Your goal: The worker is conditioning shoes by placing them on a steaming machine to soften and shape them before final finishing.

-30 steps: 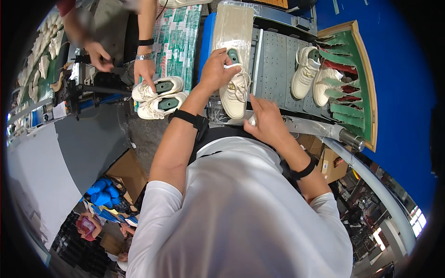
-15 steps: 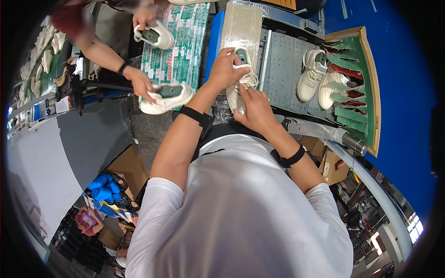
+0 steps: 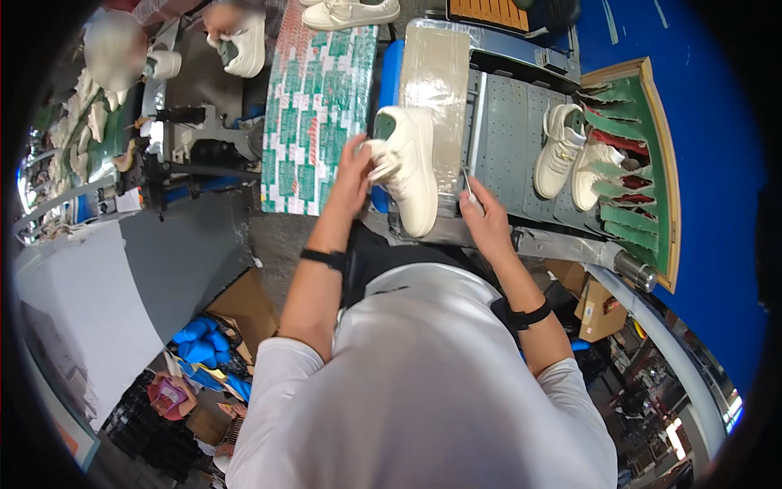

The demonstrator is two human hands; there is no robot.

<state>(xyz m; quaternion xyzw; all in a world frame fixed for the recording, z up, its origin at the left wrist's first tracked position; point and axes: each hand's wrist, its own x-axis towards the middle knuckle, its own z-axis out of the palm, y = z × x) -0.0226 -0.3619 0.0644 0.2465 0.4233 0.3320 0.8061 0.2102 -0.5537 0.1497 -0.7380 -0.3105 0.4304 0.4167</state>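
A cream lace-up sneaker (image 3: 417,167) with a green lining is tilted on its side in front of me, toe toward my body. My left hand (image 3: 350,183) is closed on its lace side, with the fingertips partly hidden behind the laces. Off to the right of the shoe, my right hand (image 3: 487,224) grips a small hand tool (image 3: 470,189) with a pale handle and a thin metal shaft pointing away from me. The tool and the shoe are apart. Behind the sneaker lies a tape-wrapped tan board (image 3: 436,69).
Two cream sneakers (image 3: 560,155) stand on the grey perforated conveyor (image 3: 505,122), beside a wood-framed opening with torn green strips (image 3: 627,224). Left is a taped green-and-white surface (image 3: 314,122) with another sneaker (image 3: 350,12) at its far end. A co-worker holds a sneaker (image 3: 246,50) at upper left.
My sneaker has turned onto its side, and my left hand has shifted to its lace side. My right hand has moved right, off the laces, with the tool now visible. The co-worker's hands have drawn away.
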